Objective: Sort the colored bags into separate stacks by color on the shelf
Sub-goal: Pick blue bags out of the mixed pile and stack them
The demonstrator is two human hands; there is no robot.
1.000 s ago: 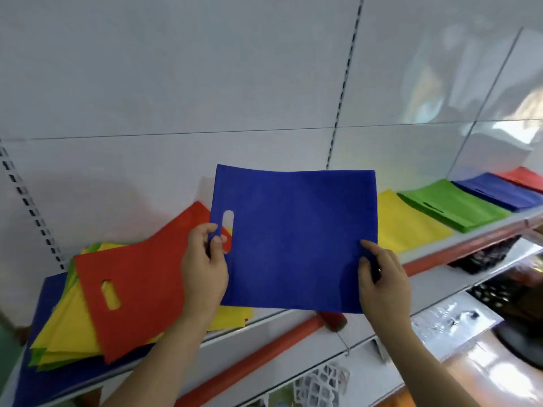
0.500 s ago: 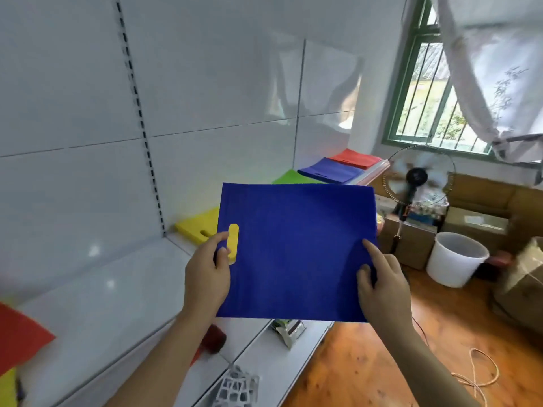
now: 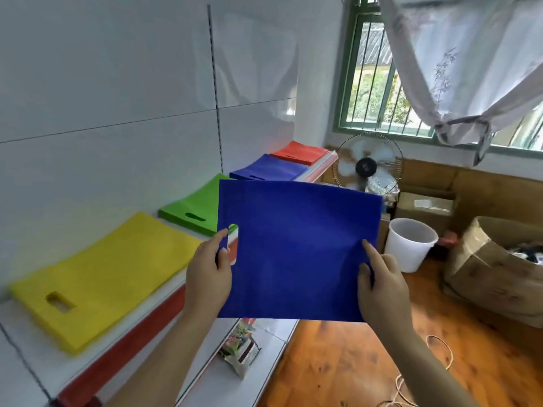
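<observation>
I hold a flat blue bag (image 3: 296, 248) upright in the air in front of the shelf. My left hand (image 3: 210, 271) pinches its left edge beside the cut-out handle. My right hand (image 3: 382, 284) pinches the lower right edge, with the index finger lying straight on the face. Four stacks lie in a row on the white shelf (image 3: 35, 356): a yellow stack (image 3: 108, 274) nearest, then a green stack (image 3: 195, 208), a blue stack (image 3: 269, 171) and a red stack (image 3: 299, 152) at the far end.
A red strip (image 3: 126, 351) runs along the shelf's front edge. A lower shelf (image 3: 235, 374) holds a small packet (image 3: 239, 349). On the wooden floor to the right stand a fan (image 3: 367, 165), a white bucket (image 3: 410, 243) and cardboard boxes (image 3: 493, 277).
My view has swung right along the shelf, away from the mixed pile on the left. The blue bag stays held in both hands and is now nearer the sorted stacks.
</observation>
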